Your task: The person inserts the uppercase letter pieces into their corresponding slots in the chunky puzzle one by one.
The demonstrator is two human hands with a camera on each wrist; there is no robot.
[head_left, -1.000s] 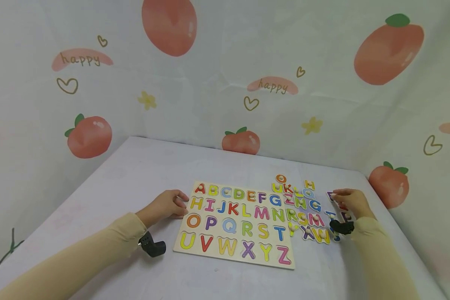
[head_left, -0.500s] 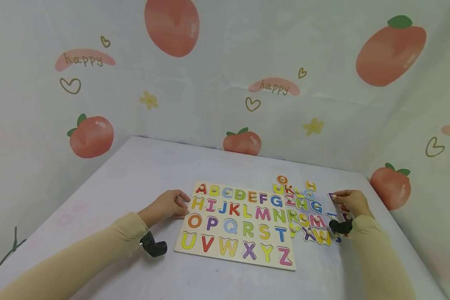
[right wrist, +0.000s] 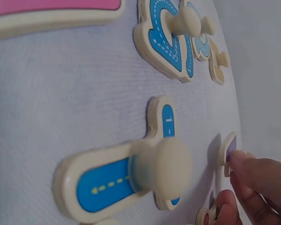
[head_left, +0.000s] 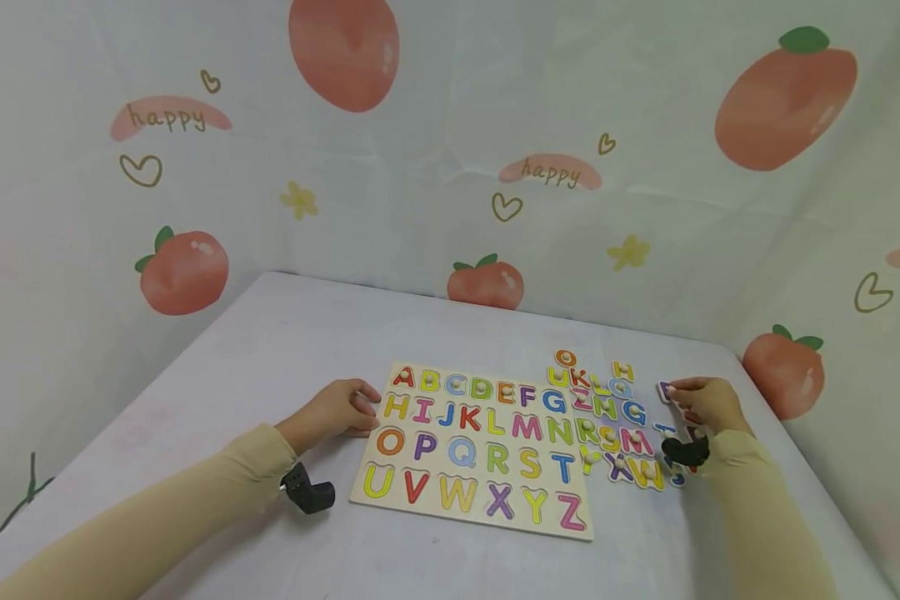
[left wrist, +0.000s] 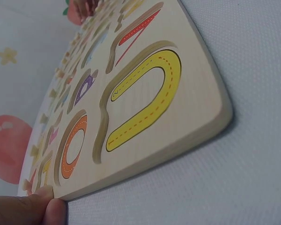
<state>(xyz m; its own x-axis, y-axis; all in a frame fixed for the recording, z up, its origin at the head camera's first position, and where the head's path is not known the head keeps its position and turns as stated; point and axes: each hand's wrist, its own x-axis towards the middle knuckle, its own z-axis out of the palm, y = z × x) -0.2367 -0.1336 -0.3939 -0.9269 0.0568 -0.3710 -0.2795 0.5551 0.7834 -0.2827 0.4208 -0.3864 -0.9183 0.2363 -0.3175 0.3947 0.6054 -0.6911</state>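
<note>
A wooden alphabet puzzle board (head_left: 487, 523) lies flat on the table, with knobbed letters in part of its top row. My left hand (head_left: 332, 410) rests at the board's left side, fingertips touching its edge; in the left wrist view its fingers (left wrist: 25, 206) meet the wood by the orange O. Right of the board, my right hand (head_left: 708, 404) pinches a purple letter piece (head_left: 664, 392) between thumb and finger. In the right wrist view that purple piece (right wrist: 228, 152) stands tilted, its letter mostly hidden by the fingers.
Loose knobbed letters lie between board and right hand, including a blue G (head_left: 633, 412), pink M (head_left: 634, 442), yellow W (head_left: 648, 475) and orange O (head_left: 566, 358). A blue T (right wrist: 107, 187) is close to the right wrist camera. A patterned cloth (head_left: 390, 208) hangs behind the table.
The purple piece in my right hand has tilted and shifted slightly from its spot among the letters. My left hand stays at the board's edge. The head view has shifted slightly.
</note>
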